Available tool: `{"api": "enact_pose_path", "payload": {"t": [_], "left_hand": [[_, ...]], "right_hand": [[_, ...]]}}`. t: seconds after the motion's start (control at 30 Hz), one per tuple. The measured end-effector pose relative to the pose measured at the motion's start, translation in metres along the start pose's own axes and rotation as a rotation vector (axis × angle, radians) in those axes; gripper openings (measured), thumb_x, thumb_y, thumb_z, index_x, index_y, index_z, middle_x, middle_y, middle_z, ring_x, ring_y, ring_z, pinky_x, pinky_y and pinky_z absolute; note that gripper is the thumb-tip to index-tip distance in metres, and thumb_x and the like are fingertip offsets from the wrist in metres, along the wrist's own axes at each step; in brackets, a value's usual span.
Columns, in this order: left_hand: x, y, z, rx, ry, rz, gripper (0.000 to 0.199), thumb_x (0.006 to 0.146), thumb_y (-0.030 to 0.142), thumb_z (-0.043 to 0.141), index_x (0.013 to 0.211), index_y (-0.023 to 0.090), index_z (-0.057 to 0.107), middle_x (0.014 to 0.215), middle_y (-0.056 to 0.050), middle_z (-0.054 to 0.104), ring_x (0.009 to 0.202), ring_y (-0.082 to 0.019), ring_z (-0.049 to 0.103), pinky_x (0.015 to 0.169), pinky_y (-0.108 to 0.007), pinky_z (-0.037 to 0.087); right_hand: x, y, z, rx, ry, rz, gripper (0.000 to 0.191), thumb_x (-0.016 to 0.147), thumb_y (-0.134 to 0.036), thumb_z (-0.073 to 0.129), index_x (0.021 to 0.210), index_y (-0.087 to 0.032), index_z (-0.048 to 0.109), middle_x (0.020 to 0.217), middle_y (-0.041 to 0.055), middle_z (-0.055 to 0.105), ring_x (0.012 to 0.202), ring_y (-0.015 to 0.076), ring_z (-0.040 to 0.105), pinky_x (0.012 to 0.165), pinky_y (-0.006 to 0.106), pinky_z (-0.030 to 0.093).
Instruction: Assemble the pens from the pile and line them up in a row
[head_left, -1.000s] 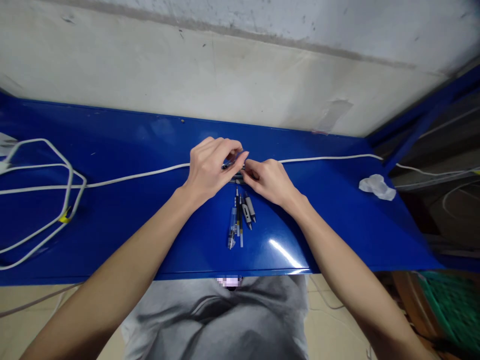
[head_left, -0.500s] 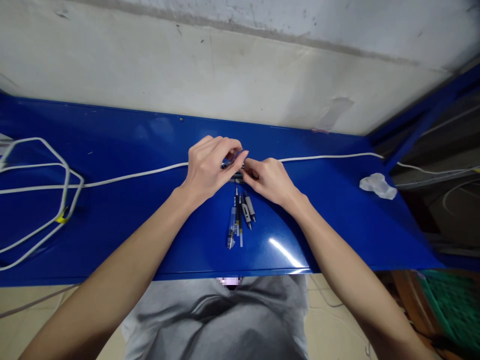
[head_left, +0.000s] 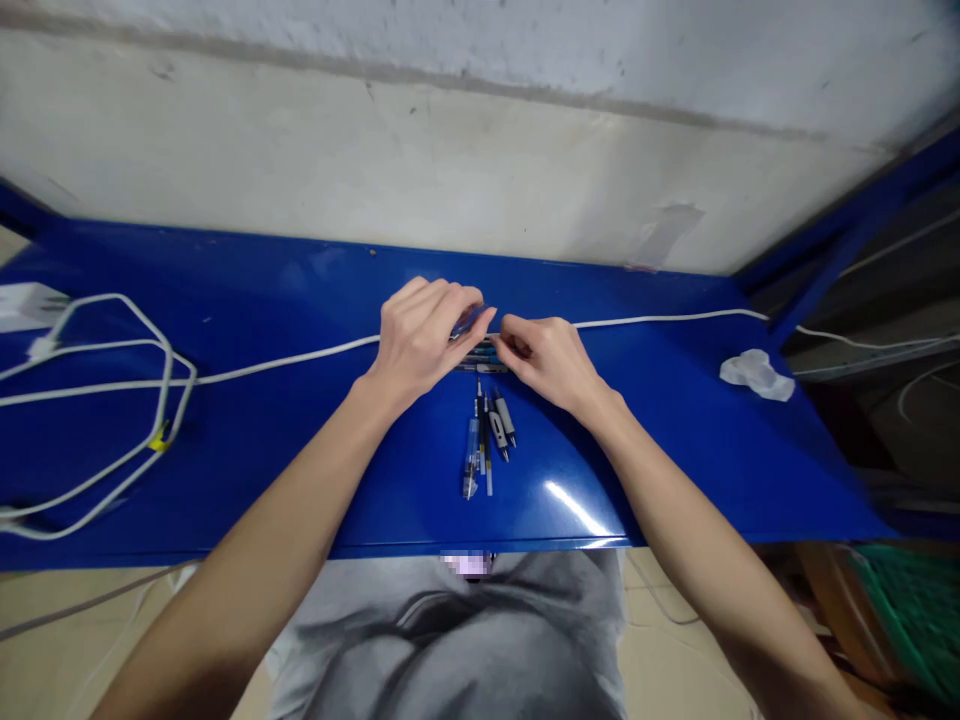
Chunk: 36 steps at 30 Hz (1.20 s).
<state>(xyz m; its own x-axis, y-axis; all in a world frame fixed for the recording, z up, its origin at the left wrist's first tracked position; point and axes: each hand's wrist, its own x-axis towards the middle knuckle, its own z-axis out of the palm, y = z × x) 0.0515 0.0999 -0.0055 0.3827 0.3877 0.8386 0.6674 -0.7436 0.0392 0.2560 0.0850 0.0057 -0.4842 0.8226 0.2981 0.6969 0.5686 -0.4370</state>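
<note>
My left hand (head_left: 427,335) is closed, thumb against fingers, around a bluish clear pen part (head_left: 471,318) that is mostly hidden. Just right of it, my right hand (head_left: 544,360) has its fingers curled in a pinch; what they hold, if anything, is hidden. Between and below the hands several pens (head_left: 480,362) lie crosswise, partly covered by the fingers. Nearer the table's front edge lie a clear pen barrel (head_left: 471,450), thin pen refills (head_left: 489,465) with dark ink, and two grey pen grip sections (head_left: 498,430) with pointed tips.
A white cable (head_left: 292,358) runs across the blue table (head_left: 645,430) behind the hands. Its loops lie at left beside a white adapter (head_left: 30,305). Crumpled clear plastic (head_left: 757,375) lies at right. A wall (head_left: 375,150) stands behind.
My right hand has moved slightly right, away from the left hand, opening a small gap that shows more of the crosswise pens. The whole view has shifted a little.
</note>
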Motion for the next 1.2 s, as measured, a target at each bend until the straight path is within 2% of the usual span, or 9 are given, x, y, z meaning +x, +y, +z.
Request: {"api": "enact_pose_path", "payload": {"t": [0.07,0.13,0.23,0.3,0.43,0.57,0.7,0.93,1.2], "left_hand": [[0.001,-0.001,-0.003,-0.002,0.015,-0.011,0.008,0.100,0.027,0.063,0.097,0.020,0.060,0.074,0.001,0.067,0.065,-0.014,0.060,0.067,-0.031,0.044],[0.001,-0.001,-0.005,-0.028,0.028,-0.033,0.008,0.098,0.024,0.065,0.095,0.019,0.060,0.073,0.001,0.066,0.064,-0.013,0.060,0.067,-0.030,0.044],[0.001,-0.001,-0.006,-0.046,0.075,-0.036,0.007,0.097,0.022,0.067,0.096,0.019,0.060,0.071,0.002,0.065,0.062,-0.013,0.059,0.065,-0.030,0.044],[0.001,0.000,-0.005,-0.055,0.095,-0.030,0.008,0.096,0.021,0.068,0.096,0.018,0.061,0.070,0.003,0.064,0.061,-0.012,0.058,0.065,-0.029,0.044],[0.001,0.001,-0.001,-0.087,0.094,-0.034,0.008,0.096,0.021,0.068,0.095,0.018,0.061,0.070,0.003,0.064,0.061,-0.012,0.058,0.065,-0.029,0.043],[0.000,0.001,0.000,-0.099,0.091,-0.063,0.008,0.098,0.024,0.066,0.094,0.018,0.062,0.070,0.003,0.064,0.061,-0.012,0.058,0.065,-0.030,0.044],[-0.001,0.001,0.000,-0.099,0.087,-0.091,0.011,0.100,0.028,0.064,0.093,0.020,0.062,0.070,0.002,0.067,0.061,-0.013,0.059,0.066,-0.030,0.044],[-0.001,0.002,0.002,-0.123,0.096,-0.095,0.012,0.100,0.028,0.064,0.092,0.019,0.062,0.070,0.002,0.066,0.062,-0.013,0.061,0.067,-0.030,0.043],[-0.001,0.002,0.002,-0.119,0.105,-0.103,0.013,0.100,0.029,0.064,0.091,0.019,0.062,0.070,0.002,0.066,0.062,-0.012,0.060,0.067,-0.029,0.043]], "right_hand": [[-0.003,-0.009,-0.013,0.109,0.101,0.015,0.017,0.102,-0.031,0.052,0.092,-0.019,0.060,0.074,-0.0014,0.057,0.065,0.0132,0.049,0.064,0.027,0.035],[-0.012,-0.023,-0.027,0.198,0.096,0.008,0.018,0.101,-0.032,0.058,0.115,-0.021,0.058,0.089,0.0009,0.064,0.080,0.0166,0.058,0.074,0.029,0.044],[-0.034,-0.046,-0.041,0.184,-0.142,-0.051,0.040,0.097,-0.037,0.067,0.132,-0.025,0.053,0.123,0.0070,0.064,0.114,0.0241,0.058,0.100,0.041,0.047],[-0.049,-0.056,-0.043,0.155,-0.255,-0.018,0.055,0.093,-0.044,0.071,0.140,-0.028,0.048,0.137,0.0080,0.059,0.126,0.0271,0.052,0.108,0.047,0.045],[-0.067,-0.059,-0.034,0.162,-0.343,0.033,0.092,0.083,-0.058,0.079,0.156,-0.031,0.031,0.155,0.0106,0.044,0.140,0.0302,0.043,0.116,0.053,0.040],[-0.074,-0.053,-0.020,0.167,-0.350,0.002,0.113,0.075,-0.062,0.083,0.163,-0.031,0.019,0.158,0.0138,0.040,0.146,0.0337,0.037,0.119,0.056,0.038],[-0.076,-0.052,-0.011,0.153,-0.361,-0.022,0.124,0.071,-0.061,0.087,0.165,-0.034,0.011,0.160,0.0134,0.039,0.147,0.0360,0.035,0.121,0.060,0.035],[-0.074,-0.053,-0.011,0.111,-0.368,-0.010,0.117,0.075,-0.057,0.085,0.165,-0.033,0.015,0.158,0.0139,0.042,0.147,0.0368,0.037,0.121,0.063,0.034],[-0.069,-0.048,-0.010,0.072,-0.371,-0.041,0.115,0.073,-0.063,0.084,0.163,-0.028,0.021,0.157,0.0155,0.042,0.149,0.0358,0.035,0.124,0.062,0.028]]}}
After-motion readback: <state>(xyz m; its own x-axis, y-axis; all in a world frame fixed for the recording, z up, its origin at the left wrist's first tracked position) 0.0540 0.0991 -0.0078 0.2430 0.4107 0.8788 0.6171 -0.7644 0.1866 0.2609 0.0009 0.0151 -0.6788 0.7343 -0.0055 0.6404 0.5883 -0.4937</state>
